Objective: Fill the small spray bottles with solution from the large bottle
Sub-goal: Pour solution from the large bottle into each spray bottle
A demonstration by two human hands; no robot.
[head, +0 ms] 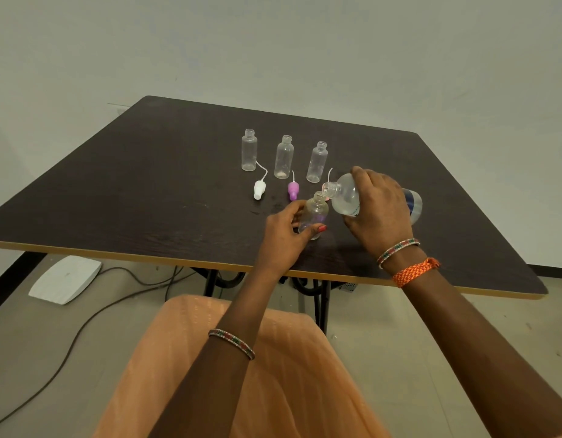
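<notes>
My right hand grips the tilted big bottle, its mouth over a small bottle my left hand pinches; three open bottles stand behind.

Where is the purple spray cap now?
In the head view, the purple spray cap lies on the table, just in front of the middle empty bottle, right of the white spray cap.

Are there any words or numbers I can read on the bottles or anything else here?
Nothing here can be read.
large bottle: a strip of tiny dark print runs along its lower edge, too small and blurred to read; its dark blue label is mostly hidden by the right hand.
small bottles, such as the one in the left hand: no writing shows.
</notes>
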